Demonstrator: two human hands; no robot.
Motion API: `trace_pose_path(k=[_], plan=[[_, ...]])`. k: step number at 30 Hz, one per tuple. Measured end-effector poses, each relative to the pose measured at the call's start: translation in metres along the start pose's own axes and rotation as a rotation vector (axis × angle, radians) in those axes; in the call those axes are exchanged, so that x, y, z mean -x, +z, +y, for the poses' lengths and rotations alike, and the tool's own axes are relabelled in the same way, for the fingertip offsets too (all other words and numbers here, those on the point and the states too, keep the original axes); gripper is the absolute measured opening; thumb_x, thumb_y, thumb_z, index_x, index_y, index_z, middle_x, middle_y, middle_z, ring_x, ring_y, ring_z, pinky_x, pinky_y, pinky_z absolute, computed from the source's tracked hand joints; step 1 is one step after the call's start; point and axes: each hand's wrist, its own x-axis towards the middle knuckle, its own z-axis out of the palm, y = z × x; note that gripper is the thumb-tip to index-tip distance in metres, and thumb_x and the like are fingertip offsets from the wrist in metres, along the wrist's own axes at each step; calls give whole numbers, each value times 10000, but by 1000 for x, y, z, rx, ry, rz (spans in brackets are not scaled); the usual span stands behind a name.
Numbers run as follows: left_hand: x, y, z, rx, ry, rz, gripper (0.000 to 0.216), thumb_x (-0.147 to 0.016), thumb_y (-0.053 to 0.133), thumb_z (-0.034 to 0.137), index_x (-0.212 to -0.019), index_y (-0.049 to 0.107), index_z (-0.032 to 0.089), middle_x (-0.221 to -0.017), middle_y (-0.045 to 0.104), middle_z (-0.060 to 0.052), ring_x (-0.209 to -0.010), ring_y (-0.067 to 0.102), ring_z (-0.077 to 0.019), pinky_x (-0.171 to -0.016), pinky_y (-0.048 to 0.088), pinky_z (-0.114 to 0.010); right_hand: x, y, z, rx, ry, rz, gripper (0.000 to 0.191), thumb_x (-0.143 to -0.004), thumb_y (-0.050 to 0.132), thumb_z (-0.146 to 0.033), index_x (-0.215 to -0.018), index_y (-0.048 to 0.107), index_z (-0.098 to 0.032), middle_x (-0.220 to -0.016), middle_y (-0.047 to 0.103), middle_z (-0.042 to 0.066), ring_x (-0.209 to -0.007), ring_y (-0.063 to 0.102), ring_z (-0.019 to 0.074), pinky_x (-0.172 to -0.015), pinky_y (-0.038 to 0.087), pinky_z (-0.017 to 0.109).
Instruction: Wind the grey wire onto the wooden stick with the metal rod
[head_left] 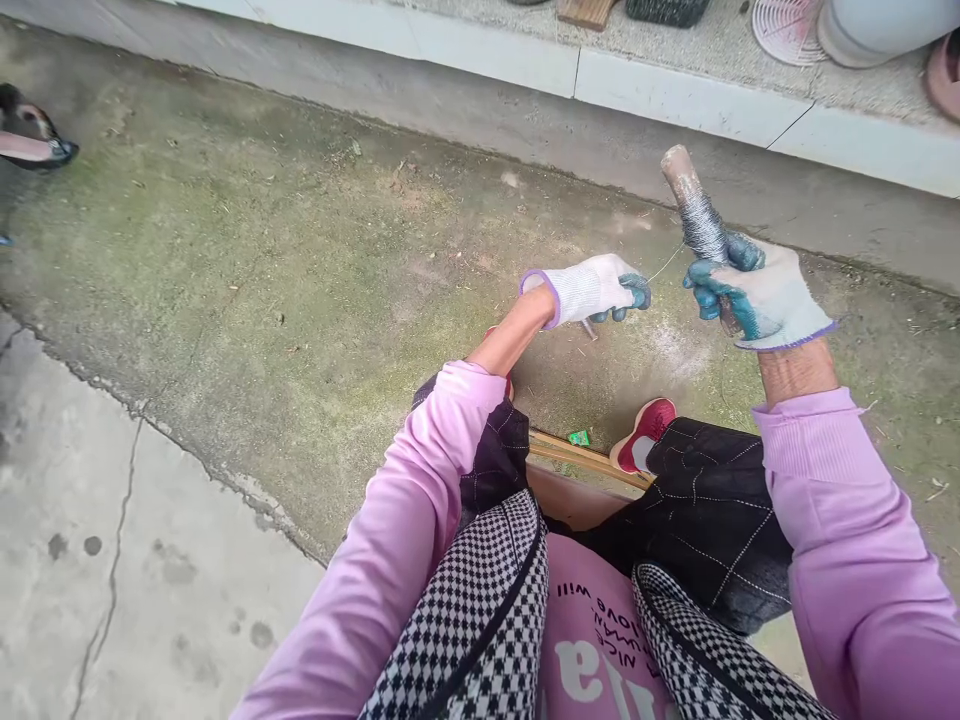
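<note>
My right hand (772, 290), in a white glove with blue-green coated fingers, is wrapped round a wooden stick (680, 170) wound with thin silvery wire (703, 225). The stick leans up and to the left, its bare top end free. A single strand runs from the winding across to my left hand (611, 285), gloved the same way, whose closed fingers pinch it. Below the left palm a short greyish rod-like end (590, 328) pokes out; what it belongs to is hidden by the hand.
A raised ledge (480, 45) runs along the back, bearing a pale bucket (885, 30) and a pink woven disc (787, 25). Between my legs lies a wooden bar (577, 455) with a small green packet (578, 438). Someone's shoe (45, 150) shows at far left.
</note>
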Motion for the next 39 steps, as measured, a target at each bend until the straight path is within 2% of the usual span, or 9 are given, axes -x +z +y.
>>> trace_pose_path(k=[6,9,12,17,21,26,33,36,39], plan=[[0,-16,-6,-66,38,100,170,-1023,791,87,-914,863,196,-803,747,-30,-777,629,-187,-831,518,-355,-30,3,13,725,-56,-9,270,-984,919,-262,-1235,820,-265,-935,786,48,-808,658,233,-748,594,372],[-2,-28,-6,-163,51,160,204,-1028,780,83,-876,835,207,-750,695,-22,-858,638,-200,-895,519,-358,-35,7,18,939,-60,-147,163,-956,940,-229,-1070,836,-280,-935,799,66,-924,731,285,-864,591,396],[-2,-36,-9,-276,37,187,238,-1016,797,79,-824,813,218,-688,659,-23,-953,624,-213,-967,512,-344,-31,9,24,1021,7,-332,207,-902,945,-253,-1099,903,-299,-827,772,19,-808,729,268,-728,536,346],[2,-40,-12,-447,73,173,206,-1032,737,108,-910,869,208,-746,706,-7,-939,571,-199,-913,492,-321,-11,2,21,821,178,-541,431,-865,989,-408,-1268,978,-255,-731,691,-21,-597,575,175,-534,429,297],[0,-42,-12,-330,149,83,269,-1050,678,127,-1100,942,135,-1001,860,-47,-933,640,-180,-908,533,-341,3,-6,6,470,188,-624,600,-729,1080,-492,-1239,947,-205,-821,743,0,-620,555,134,-520,449,265],[-5,-42,-14,-151,107,106,283,-1074,729,144,-1237,959,118,-1134,953,-115,-947,675,-214,-934,604,-434,6,-1,-7,125,62,-448,530,-670,1121,-391,-1068,827,-201,-833,763,31,-608,564,132,-481,427,270],[1,-18,2,-286,52,17,297,-1147,781,267,-1297,954,78,-897,874,-100,-1035,723,-245,-950,590,-405,-11,23,7,-53,6,-155,510,-669,1007,-268,-1097,730,-260,-816,697,-30,-606,525,133,-491,442,290],[5,-7,11,-344,52,-44,265,-1135,751,218,-1260,958,110,-913,878,-70,-1028,721,-229,-939,572,-378,-17,27,11,43,3,-36,427,-758,937,-257,-1131,727,-259,-869,723,-9,-637,535,152,-518,465,309],[10,-3,16,-406,41,-61,301,-1135,722,211,-1300,961,131,-929,886,-66,-1025,723,-225,-943,565,-367,-21,30,8,505,-26,-8,333,-966,848,-251,-1294,798,-226,-996,804,45,-731,597,192,-649,563,345]])
